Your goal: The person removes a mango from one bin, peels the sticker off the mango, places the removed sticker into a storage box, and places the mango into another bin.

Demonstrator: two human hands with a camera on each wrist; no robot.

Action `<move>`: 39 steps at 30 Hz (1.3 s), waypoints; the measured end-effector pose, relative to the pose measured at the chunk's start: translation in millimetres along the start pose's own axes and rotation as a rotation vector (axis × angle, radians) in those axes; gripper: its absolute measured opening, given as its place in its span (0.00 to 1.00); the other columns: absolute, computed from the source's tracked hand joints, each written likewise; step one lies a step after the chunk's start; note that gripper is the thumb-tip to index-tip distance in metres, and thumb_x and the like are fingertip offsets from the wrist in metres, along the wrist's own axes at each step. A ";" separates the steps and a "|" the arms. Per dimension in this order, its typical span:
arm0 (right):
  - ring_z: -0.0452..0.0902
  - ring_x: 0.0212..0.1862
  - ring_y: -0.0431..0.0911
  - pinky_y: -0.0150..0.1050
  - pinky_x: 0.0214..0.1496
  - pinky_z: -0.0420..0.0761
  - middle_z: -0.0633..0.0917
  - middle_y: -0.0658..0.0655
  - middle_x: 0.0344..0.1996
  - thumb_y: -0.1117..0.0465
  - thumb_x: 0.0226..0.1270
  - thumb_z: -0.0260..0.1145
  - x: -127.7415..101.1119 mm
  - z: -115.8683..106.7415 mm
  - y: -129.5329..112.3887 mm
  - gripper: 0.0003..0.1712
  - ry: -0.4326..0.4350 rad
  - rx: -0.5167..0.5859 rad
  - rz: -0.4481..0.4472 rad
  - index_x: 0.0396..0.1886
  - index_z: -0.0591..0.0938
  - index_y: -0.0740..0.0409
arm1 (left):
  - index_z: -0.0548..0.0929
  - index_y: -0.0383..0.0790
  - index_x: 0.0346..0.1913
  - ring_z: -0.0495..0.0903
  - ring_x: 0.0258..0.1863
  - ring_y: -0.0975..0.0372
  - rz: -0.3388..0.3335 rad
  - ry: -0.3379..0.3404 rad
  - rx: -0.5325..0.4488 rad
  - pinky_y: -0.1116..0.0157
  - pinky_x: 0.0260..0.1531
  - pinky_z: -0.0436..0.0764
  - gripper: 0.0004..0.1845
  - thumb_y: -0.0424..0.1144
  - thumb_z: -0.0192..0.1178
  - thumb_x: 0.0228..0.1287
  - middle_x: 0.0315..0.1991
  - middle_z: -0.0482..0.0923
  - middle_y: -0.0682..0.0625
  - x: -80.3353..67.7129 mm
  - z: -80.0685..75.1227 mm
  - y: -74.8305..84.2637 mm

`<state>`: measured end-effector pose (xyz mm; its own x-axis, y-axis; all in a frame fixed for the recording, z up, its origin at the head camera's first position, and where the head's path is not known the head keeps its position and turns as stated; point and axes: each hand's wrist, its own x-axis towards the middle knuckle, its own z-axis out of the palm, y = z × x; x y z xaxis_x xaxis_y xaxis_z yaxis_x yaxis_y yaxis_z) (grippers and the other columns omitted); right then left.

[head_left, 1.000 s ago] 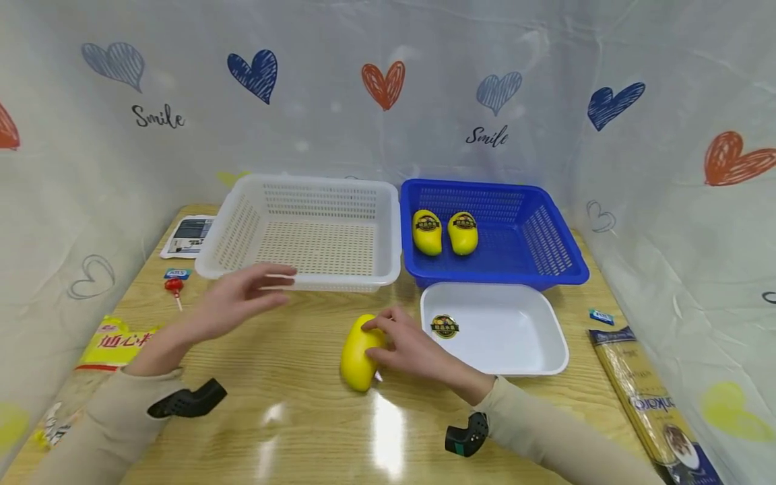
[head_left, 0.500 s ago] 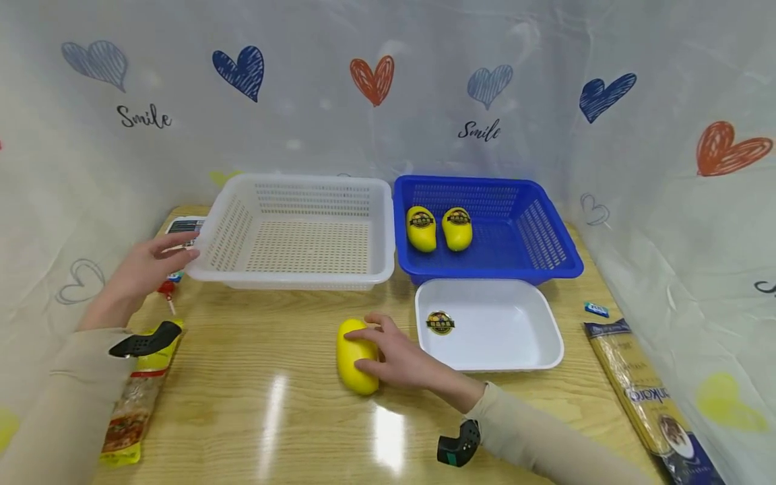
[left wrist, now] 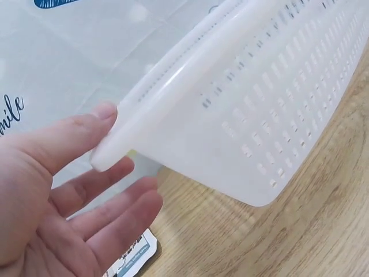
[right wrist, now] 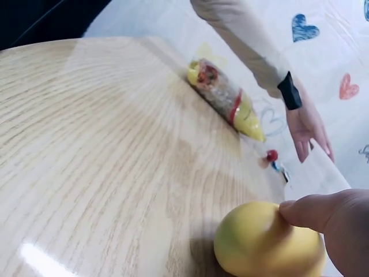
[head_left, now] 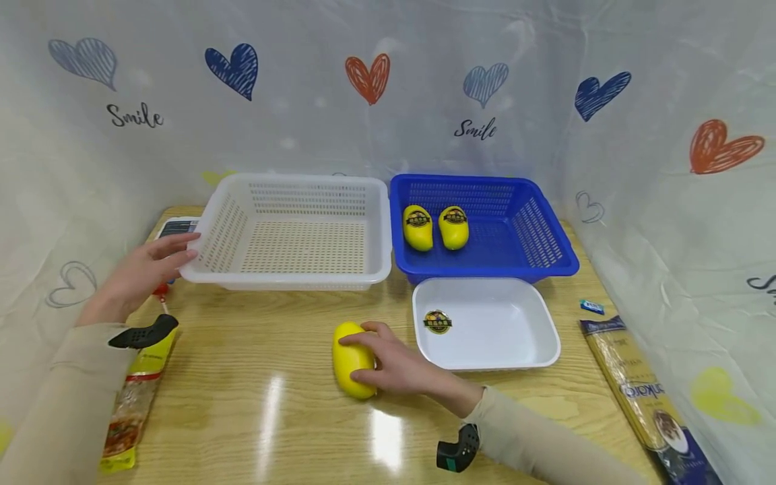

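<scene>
My left hand is at the left end of the white perforated basket. In the left wrist view, the thumb lies on the basket rim and the fingers are bent loosely below it. On the table in front of me, my right hand holds a yellow mango, thumb on the near part and fingers over the top. The right wrist view shows the thumb pressing on the mango; the other fingers are out of sight there.
Two labelled mangoes lie in the blue basket. Before it stands a white tray with a round label inside. A long gold packet lies at the right edge, a yellow-ended food bag and a red lollipop at the left.
My left hand has moved left and back, from in front of the white basket to its left rim. My right hand stays on the mango. The head view has shifted slightly.
</scene>
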<state>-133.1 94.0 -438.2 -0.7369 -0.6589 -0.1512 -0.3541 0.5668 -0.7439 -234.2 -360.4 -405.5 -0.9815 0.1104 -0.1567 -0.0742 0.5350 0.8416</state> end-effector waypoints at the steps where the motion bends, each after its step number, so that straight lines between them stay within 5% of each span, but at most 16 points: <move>1: 0.65 0.65 0.52 0.43 0.56 0.73 0.59 0.61 0.72 0.51 0.67 0.66 -0.2 0.4 -0.4 0.29 -0.002 0.006 -0.004 0.68 0.73 0.41 | 0.58 0.47 0.76 0.76 0.44 0.76 -0.004 -0.003 -0.006 0.74 0.42 0.79 0.35 0.56 0.52 0.72 0.59 0.65 0.59 0.8 -0.5 -0.1; 11: 0.66 0.63 0.53 0.44 0.56 0.74 0.60 0.59 0.69 0.51 0.64 0.69 -2.5 -6.4 -0.4 0.29 0.014 0.120 0.017 0.65 0.75 0.37 | 0.59 0.47 0.76 0.77 0.45 0.75 -0.013 -0.027 -0.114 0.73 0.43 0.80 0.35 0.55 0.53 0.71 0.56 0.67 0.63 6.8 1.8 -3.9; 18: 0.62 0.66 0.54 0.46 0.55 0.78 0.61 0.57 0.69 0.51 0.65 0.69 -7.6 -39.3 -15.8 0.28 0.041 0.251 0.015 0.65 0.76 0.36 | 0.61 0.45 0.75 0.77 0.45 0.73 -0.016 -0.034 -0.104 0.71 0.43 0.81 0.35 0.56 0.52 0.71 0.58 0.67 0.60 7.0 2.8 -3.8; 23: 0.60 0.68 0.54 0.49 0.58 0.75 0.60 0.56 0.70 0.51 0.67 0.68 -1.0 -64.2 -31.3 0.25 0.148 0.253 -0.001 0.63 0.78 0.38 | 0.59 0.44 0.76 0.77 0.46 0.73 0.002 -0.037 -0.148 0.72 0.43 0.81 0.34 0.53 0.52 0.73 0.56 0.67 0.62 6.1 2.8 -5.4; 30: 0.68 0.58 0.55 0.46 0.53 0.78 0.60 0.56 0.70 0.50 0.69 0.66 39.6 -96.8 -40.8 0.24 0.346 0.239 -0.020 0.63 0.78 0.41 | 0.59 0.51 0.76 0.78 0.45 0.72 -0.002 -0.024 -0.192 0.71 0.42 0.81 0.34 0.52 0.54 0.71 0.52 0.73 0.66 4.7 1.2 -9.2; 34: 0.66 0.62 0.52 0.46 0.57 0.75 0.62 0.53 0.70 0.46 0.70 0.64 73.0 -108.6 -37.8 0.25 0.352 0.211 0.016 0.65 0.76 0.36 | 0.59 0.51 0.76 0.78 0.45 0.72 0.003 -0.029 -0.216 0.71 0.42 0.81 0.33 0.51 0.54 0.72 0.51 0.74 0.65 3.0 0.4 -9.2; 39: 0.62 0.67 0.49 0.46 0.64 0.71 0.68 0.54 0.67 0.48 0.71 0.62 110.1 -111.1 -24.1 0.25 0.335 0.121 0.024 0.66 0.76 0.43 | 0.58 0.49 0.77 0.78 0.46 0.73 0.007 -0.032 -0.226 0.72 0.42 0.81 0.33 0.49 0.53 0.73 0.52 0.74 0.67 5.0 2.9 -10.2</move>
<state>-269.7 62.8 -364.6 -0.8991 -0.4362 0.0376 -0.2789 0.5043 -0.8173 -237.8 -362.8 -416.3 -0.9763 0.1420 -0.1636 -0.1085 0.3334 0.9365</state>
